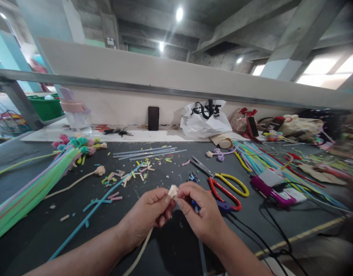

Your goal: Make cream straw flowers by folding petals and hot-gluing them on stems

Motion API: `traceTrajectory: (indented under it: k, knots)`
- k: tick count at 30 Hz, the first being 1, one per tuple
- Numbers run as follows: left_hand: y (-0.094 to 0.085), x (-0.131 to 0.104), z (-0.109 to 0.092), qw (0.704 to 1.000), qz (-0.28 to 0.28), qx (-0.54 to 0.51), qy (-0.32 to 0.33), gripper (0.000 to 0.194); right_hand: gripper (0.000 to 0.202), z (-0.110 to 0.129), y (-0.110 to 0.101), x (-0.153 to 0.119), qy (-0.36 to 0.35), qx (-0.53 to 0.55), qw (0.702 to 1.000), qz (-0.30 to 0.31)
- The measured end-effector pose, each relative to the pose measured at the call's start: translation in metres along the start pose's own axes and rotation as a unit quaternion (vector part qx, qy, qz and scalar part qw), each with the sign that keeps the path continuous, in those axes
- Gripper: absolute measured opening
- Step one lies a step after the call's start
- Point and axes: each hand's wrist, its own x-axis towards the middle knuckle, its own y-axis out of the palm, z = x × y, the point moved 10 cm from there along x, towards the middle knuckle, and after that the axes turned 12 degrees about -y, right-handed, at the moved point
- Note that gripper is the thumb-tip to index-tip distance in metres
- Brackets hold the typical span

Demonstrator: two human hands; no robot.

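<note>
Pinching a cream flower (173,191) between thumb and fingers, the left hand (149,209) is gripping it just above the bench (170,249), while the right hand (201,209) is closing its fingertips on the flower's other edge. A cream stem (140,255) is hanging below the left hand. Scissors (213,174) with red and yellow handles are lying beyond the right hand, and a purple glue gun (272,191) is resting farther right. Left of the hands, a long blue strip (96,209) is running slantwise past scattered cut pieces (111,176). Clear sticks (147,152) are lying behind these pieces. At far left, a bundle of coloured stems (50,184) is spreading toward the bench's near edge.
</note>
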Motion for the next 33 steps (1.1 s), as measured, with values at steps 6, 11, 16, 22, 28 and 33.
traceTrajectory:
  k: [6,11,16,22,28,33]
  knots:
    - [0.001,-0.001,0.001,0.998,-0.017,0.054,-0.019,0.029,0.006,0.002,-0.015,0.002,0.006,-0.051,0.998,-0.037]
    - [0.001,-0.001,-0.003,0.998,-0.024,0.063,-0.012,0.03,0.008,0.007,-0.008,0.0,-0.008,-0.049,0.999,-0.019]
    - [-0.002,-0.001,-0.005,0.996,-0.045,0.081,-0.004,0.031,0.007,0.008,-0.003,-0.001,-0.031,-0.074,0.997,-0.014]
    - [-0.004,-0.002,-0.005,0.995,-0.062,0.077,0.002,0.029,0.012,0.009,-0.006,0.001,-0.046,-0.066,0.996,-0.048]
    - [-0.005,-0.002,-0.001,0.995,-0.07,0.063,-0.014,0.027,0.015,0.008,-0.007,0.003,-0.03,-0.075,0.995,-0.062]
    - [-0.006,-0.002,0.0,0.995,-0.074,0.063,-0.014,0.027,0.014,0.009,-0.006,0.0,-0.04,-0.082,0.994,-0.067]
